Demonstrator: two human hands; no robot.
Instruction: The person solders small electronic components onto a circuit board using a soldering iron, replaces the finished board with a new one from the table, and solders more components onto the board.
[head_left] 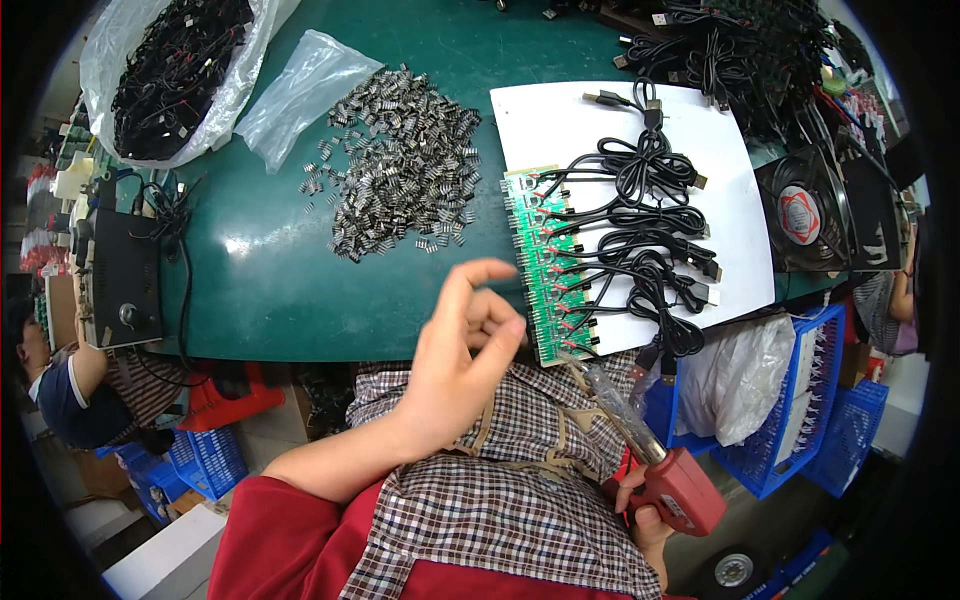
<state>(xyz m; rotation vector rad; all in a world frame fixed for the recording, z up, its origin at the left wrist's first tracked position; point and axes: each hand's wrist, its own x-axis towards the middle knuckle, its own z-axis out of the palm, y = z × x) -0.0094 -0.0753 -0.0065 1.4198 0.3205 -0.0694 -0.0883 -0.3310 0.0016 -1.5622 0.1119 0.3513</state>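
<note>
A pile of small connectors lies towards 11 o'clock. Near centre, the left hand is half-curled, thumb and forefinger parted, nothing visible between. The green circuit board sits at 2 o'clock. At 5 o'clock, the right hand grips a red soldering gun, apparently soldering the board's near end; that calls for steady tip placement.

Two hands, one red soldering gun, one green panel, one white sheet

Right fingers grip a red soldering gun.
</note>
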